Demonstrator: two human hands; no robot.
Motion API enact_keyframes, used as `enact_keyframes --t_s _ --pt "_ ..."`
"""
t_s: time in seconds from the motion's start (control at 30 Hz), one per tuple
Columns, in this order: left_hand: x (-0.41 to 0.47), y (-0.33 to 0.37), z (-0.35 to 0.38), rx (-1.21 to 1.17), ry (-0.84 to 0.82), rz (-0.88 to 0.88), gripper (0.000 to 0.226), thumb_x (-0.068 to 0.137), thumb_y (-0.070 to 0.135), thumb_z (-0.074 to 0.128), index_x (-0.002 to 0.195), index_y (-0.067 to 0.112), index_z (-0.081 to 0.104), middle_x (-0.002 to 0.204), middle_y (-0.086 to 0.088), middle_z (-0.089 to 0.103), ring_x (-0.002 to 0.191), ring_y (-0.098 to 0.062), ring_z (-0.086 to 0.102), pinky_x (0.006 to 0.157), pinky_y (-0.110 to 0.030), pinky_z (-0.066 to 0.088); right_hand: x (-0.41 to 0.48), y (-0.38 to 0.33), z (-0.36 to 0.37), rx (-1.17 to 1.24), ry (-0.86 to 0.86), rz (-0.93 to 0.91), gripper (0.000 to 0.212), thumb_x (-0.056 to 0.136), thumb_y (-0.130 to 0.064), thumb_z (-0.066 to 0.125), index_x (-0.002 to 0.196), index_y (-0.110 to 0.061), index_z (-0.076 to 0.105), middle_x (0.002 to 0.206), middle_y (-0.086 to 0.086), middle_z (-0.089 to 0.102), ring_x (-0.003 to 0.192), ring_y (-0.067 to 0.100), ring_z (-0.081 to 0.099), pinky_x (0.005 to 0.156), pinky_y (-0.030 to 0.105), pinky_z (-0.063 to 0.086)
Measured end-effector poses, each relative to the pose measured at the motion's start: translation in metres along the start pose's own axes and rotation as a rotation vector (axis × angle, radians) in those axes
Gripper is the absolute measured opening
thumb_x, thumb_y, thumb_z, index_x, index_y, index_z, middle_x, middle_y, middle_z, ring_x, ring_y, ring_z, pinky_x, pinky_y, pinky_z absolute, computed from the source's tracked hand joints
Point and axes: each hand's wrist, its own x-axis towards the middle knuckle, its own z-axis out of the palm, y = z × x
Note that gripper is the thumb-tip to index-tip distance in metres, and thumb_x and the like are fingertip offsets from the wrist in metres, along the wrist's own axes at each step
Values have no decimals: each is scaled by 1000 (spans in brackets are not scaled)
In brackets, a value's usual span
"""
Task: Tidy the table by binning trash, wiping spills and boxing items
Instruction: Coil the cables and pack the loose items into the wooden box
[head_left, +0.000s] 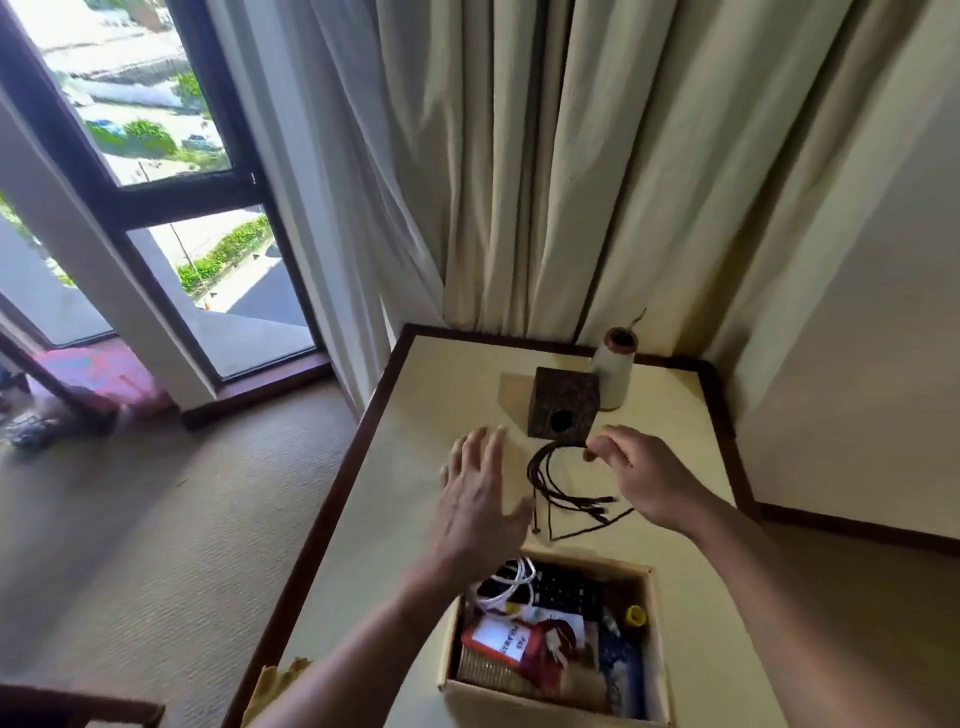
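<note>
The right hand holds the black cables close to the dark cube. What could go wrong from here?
The black cables, pinched by the right hand, hang in loose strands; some may slip out or snag.
A swing might tip the pale spool by the dark cube.
The cardboard box looks full, so the cables may spill over its rim.

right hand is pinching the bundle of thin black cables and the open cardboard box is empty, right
Not empty: the head view shows the open cardboard box holding a coiled white cable, a red and white card and other items. The right hand does pinch the bundle of thin black cables.
</note>
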Motion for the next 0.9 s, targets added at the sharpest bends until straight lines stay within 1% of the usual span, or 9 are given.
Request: enact_keyframes --t_s 0.1,0.2,0.27,0.33,0.43,0.53,0.63,0.73,0.9 --pt "29 49 -27 11 -29 214 77 90 47 68 157 29 33 164 3 32 155 -23 18 127 -47 21 -27 -36 -41 144 137 -132 27 105 -44 46 109 -27 67 104 -11 69 101 4 63 87 28 50" --pt "44 81 -51 -406 -96 220 12 97 30 67 107 25 72 102 4 73 93 -14 66 84 -39 55 -43 -56 -69 135 234 -217 13 102 -43 54 101 -34 63 96 -13 67 91 2 62 76 25 49" --pt "48 90 -74 -581 -127 210 20 99 26 67 84 13 72 76 -7 71 69 -17 62 70 -34 49 -50 -56 -82 86 352 -233 14 101 -43 54 105 -32 62 93 -16 64 87 -1 60 72 23 46" --pt "46 90 -101 -653 -195 238 29 99 29 68 86 4 70 74 -21 67 66 -23 60 69 -34 47 -56 -50 -92 51 458 -233 20 101 -46 49 105 -30 61 87 -16 60 80 -3 57 67 21 41" --pt "37 93 -132 -739 -350 249 31 102 31 63 92 1 64 62 -3 49 51 -15 45 57 -31 43 -65 -48 -100 79 539 -217 11 104 -41 45 97 -39 54 90 -14 54 80 0 54 67 23 38" --pt "24 124 -142 -886 -441 214 28 105 32 57 94 6 56 61 2 32 47 -12 29 45 -26 26 -69 -70 -89 214 396 -279 14 106 -31 47 114 -36 58 100 -13 62 90 0 59 74 20 45" --pt "9 146 -148 -1015 -508 203 33 109 37 49 95 8 55 62 0 25 48 -14 25 48 -28 23 -70 -93 -81 322 448 -312 18 109 -20 42 104 -22 59 82 -1 60 70 7 55 62 14 44" --pt "-10 134 -152 -1032 -592 235 38 110 41 42 95 10 58 66 -5 26 56 -23 31 58 -34 35 -70 -94 -93 343 629 -329 21 109 -17 40 101 -17 59 89 5 66 80 14 62 67 18 49" --pt "-35 144 -145 -1385 -553 165 37 109 34 38 78 18 49 60 2 21 50 -15 18 52 -31 25 -72 -99 -71 536 586 -246 21 108 -25 45 101 -20 65 63 -11 54 51 4 44 46 17 36"
